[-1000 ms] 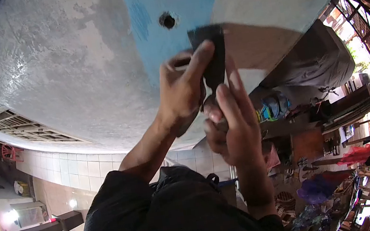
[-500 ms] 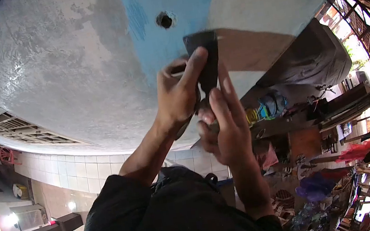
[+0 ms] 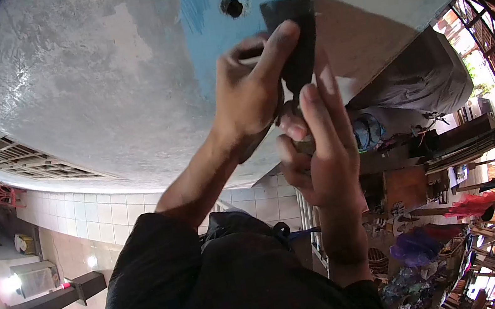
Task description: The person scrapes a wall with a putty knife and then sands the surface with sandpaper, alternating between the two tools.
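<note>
A putty knife point(image 3: 297, 43) with a wide dark blade points up the wall, its broad edge close to the painted surface. My left hand point(image 3: 251, 94) is closed at the blade, the thumb pressed along its face and the other fingers curled behind, partly hidden. Lower down, my right hand point(image 3: 323, 150) wraps the handle, with one finger stretched up along the blade's neck. Around the blade runs a light blue painted band point(image 3: 212, 39) on the grey, patchy wall point(image 3: 106, 92). Above the knife, a round dark hole point(image 3: 232, 7) with a chipped rim shows in the blue.
A slatted vent point(image 3: 33, 159) is set in the wall at left. White tiles point(image 3: 104, 215) run below it. To the right are a dark draped cover point(image 3: 420, 76), a brown wooden panel point(image 3: 405, 189) and a purple plastic bag point(image 3: 416, 248) among clutter.
Both hands and the putty knife have shifted up and to the right in view. The wall hole now appears higher and farther right, and the upper hole is almost out of frame.
</note>
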{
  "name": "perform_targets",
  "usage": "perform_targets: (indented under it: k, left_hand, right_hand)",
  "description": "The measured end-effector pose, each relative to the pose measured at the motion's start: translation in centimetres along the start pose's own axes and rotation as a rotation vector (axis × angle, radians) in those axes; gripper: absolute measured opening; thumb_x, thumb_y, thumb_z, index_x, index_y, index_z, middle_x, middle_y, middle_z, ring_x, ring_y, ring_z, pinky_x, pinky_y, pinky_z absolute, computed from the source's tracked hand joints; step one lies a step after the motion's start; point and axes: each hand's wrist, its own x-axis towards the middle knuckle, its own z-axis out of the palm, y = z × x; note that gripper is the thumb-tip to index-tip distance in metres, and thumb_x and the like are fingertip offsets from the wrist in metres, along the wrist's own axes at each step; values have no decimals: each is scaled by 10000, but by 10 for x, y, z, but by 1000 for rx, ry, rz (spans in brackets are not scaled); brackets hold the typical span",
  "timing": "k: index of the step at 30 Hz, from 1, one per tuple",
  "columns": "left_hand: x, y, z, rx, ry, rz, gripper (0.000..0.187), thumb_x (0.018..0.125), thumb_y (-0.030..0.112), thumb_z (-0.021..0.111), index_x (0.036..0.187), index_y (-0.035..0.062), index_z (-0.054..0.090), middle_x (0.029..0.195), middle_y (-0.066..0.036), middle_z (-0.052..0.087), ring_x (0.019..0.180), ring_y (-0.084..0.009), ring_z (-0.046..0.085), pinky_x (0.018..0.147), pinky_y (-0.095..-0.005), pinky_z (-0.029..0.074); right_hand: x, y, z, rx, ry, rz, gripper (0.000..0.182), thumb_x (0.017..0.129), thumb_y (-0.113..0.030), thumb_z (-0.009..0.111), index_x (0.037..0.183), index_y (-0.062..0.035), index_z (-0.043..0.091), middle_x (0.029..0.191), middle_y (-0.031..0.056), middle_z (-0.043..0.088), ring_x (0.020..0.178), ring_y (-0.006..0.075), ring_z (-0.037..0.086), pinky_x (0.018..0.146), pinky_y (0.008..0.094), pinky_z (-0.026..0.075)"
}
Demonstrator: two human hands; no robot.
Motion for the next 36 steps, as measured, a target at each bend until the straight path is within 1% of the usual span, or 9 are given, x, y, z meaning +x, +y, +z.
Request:
perform_targets:
  k: [5, 8, 13, 18, 22, 25, 27, 33, 36]
  left_hand:
    - [-5, -9, 5, -36, 104, -56, 346, 890, 300, 617, 715, 2, 630, 630, 7, 562, 578, -43, 479, 497, -206, 361]
    - [0, 4, 1, -48, 8, -66, 327, 891, 293, 618, 733, 7, 641, 632, -4, 567, 592, -35, 488, 505, -202, 367]
    - [-7, -6, 4, -85, 66, -65, 337, 892, 290, 617, 687, 23, 614, 598, 16, 544, 516, -19, 454, 437, -197, 333]
    - [0, 3, 3, -67, 22, -9, 329, 889, 310, 617, 771, 5, 656, 653, 17, 576, 522, -23, 445, 429, -183, 299]
    - [-6, -14, 3, -34, 96, 2, 333, 890, 297, 614, 695, 28, 630, 620, 24, 545, 507, -15, 427, 417, -193, 292]
    - [-2, 0, -2, 2, 26, -36, 332, 890, 298, 614, 708, 22, 645, 627, 29, 551, 527, -18, 440, 436, -193, 309]
    - [-3, 1, -2, -1, 42, -21, 332, 889, 295, 616, 714, 15, 648, 627, 32, 554, 553, -22, 451, 459, -196, 326]
    - [-7, -1, -2, 6, 20, -8, 334, 887, 296, 620, 704, 17, 642, 630, 29, 561, 558, -17, 448, 460, -198, 321]
    - [-1, -1, 1, -35, 90, -26, 335, 885, 297, 624, 695, 22, 640, 609, 41, 548, 543, -12, 438, 456, -200, 312]
  right_hand:
    - [-3, 12, -2, -64, 64, -30, 513, 976, -206, 367, 1454, -126, 199, 731, -23, 363, 614, 13, 341, 371, 143, 246]
    - [-1, -9, 1, 16, -58, -46, 508, 980, -205, 365, 1455, -134, 200, 755, -26, 368, 603, 11, 333, 397, 144, 282]
    - [-4, 15, -3, -6, 38, -10, 484, 989, -227, 357, 1450, -183, 215, 732, -24, 376, 505, 21, 296, 344, 158, 240]
    - [1, -4, 0, 44, -69, -43, 519, 991, -167, 336, 1470, -145, 137, 702, -19, 405, 435, 6, 295, 365, 162, 248]
    - [-2, 21, -3, -110, 61, -86, 473, 987, -194, 348, 1444, -138, 238, 730, -15, 381, 600, 20, 347, 375, 139, 244]
    - [-1, 3, -3, 10, -29, -11, 472, 985, -190, 354, 1440, -117, 248, 762, -9, 387, 637, 31, 353, 399, 137, 255]
    - [1, 11, -10, -134, -66, -106, 488, 980, -194, 362, 1447, -140, 231, 773, -5, 399, 617, 32, 343, 402, 138, 260]
    - [2, 13, -5, -102, -7, -52, 491, 983, -210, 356, 1450, -218, 206, 718, -15, 402, 408, 24, 258, 321, 160, 219]
    - [4, 4, -1, -54, -38, -15, 492, 989, -231, 354, 1453, -212, 190, 714, -12, 393, 419, 20, 271, 321, 160, 204]
